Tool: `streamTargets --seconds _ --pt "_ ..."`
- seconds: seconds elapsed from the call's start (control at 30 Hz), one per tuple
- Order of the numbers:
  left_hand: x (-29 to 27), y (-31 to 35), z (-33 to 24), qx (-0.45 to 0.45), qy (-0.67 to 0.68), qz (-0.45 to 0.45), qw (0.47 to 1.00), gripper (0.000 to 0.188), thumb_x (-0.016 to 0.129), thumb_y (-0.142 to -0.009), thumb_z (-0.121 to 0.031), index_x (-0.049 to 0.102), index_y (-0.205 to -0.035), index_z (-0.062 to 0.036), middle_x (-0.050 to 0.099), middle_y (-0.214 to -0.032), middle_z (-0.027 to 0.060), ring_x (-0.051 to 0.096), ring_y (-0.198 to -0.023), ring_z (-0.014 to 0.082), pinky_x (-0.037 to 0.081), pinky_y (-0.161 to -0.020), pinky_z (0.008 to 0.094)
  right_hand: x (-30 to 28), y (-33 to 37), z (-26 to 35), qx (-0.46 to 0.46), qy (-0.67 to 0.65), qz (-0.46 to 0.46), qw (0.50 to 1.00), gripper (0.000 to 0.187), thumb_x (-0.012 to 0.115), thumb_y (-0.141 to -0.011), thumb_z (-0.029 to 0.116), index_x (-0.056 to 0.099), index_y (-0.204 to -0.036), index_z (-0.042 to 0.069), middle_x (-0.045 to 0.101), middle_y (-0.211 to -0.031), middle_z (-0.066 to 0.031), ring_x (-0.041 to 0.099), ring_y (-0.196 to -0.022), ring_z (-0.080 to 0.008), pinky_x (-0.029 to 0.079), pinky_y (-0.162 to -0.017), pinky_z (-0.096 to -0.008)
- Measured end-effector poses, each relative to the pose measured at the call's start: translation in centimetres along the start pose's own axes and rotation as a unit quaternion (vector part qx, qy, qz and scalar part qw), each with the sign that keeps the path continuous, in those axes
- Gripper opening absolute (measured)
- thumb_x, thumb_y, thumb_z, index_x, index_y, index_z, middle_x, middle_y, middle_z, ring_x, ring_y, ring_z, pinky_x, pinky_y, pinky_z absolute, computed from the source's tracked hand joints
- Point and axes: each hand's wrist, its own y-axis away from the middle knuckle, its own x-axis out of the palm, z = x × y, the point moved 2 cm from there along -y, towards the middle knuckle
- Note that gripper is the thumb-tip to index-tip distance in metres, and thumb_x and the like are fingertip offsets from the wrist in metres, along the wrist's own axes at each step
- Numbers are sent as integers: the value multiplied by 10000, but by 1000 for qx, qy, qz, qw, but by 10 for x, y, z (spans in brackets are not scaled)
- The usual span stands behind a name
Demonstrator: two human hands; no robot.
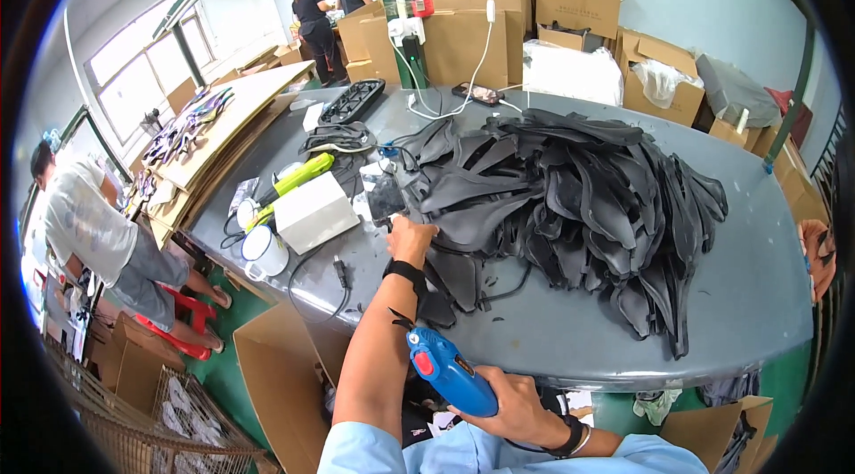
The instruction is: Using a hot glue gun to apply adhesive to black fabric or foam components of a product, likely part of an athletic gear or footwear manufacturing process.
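In my right hand point(517, 404) is a blue handheld power tool point(452, 374) with a red button, held over my lap. Its head points up and left, and a thin black scrap point(403, 319) shows beside it, near my left forearm. My left hand point(411, 241) reaches forward onto the table with its fingers closed. What they pinch is hidden; a small black rectangular thing point(386, 199) lies just beyond the fingertips. To its right spreads a large heap of dark grey, curved moulded pieces point(588, 189), and some of them lie under and beside my left wrist.
On the grey table point(748, 278) stand a white box point(316, 211), an enamel mug point(264, 253), a yellow-green tool point(303, 175) and a cable plug point(339, 273). Cardboard boxes point(476, 46) line the back. An open carton point(280, 376) is below left. A person point(107, 224) works at far left.
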Motion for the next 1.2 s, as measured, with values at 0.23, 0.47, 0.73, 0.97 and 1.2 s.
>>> streamTargets --seconds 0.23,0.47,0.73,0.97,1.2 --pt "11 8 -7 139 -163 -26 976 596 772 -598 -519 677 -951 -48 571 -1131 185 481 -1115 359 382 -930 443 5 -6 2 13 2 6 1000 578 811 -704 301 499 -1053 -38 651 -743 -181 678 -619 -298 540 -568 -355" --pt "4 0 -6 144 -98 -41 984 379 761 -655 -395 675 -846 -79 583 -1121 148 499 -1068 336 425 -860 428 9 -10 8 -4 0 -2 1000 583 811 -702 311 495 -1043 -41 645 -730 -182 674 -601 -296 537 -556 -355" --pt "9 20 -31 84 397 233 884 334 659 -810 -224 533 -1051 -29 569 -953 35 539 -881 168 422 -791 318 11 -8 5 6 5 0 1000 578 812 -702 320 502 -1029 -41 643 -734 -175 671 -595 -286 535 -553 -346" --pt "-3 37 -43 107 475 271 830 226 537 -938 -290 531 -1081 -115 547 -1006 11 536 -887 147 440 -780 353 8 -9 6 6 -9 -28 1000 566 818 -698 306 510 -1027 -37 649 -754 -171 675 -619 -282 541 -582 -341" --pt "-27 70 -26 146 479 240 832 286 612 -875 -107 494 -1133 -69 537 -997 34 549 -874 136 495 -722 297 -1 -12 0 91 -40 -74 992 588 819 -700 295 481 -1062 -21 648 -765 -147 669 -621 -243 531 -586 -324"
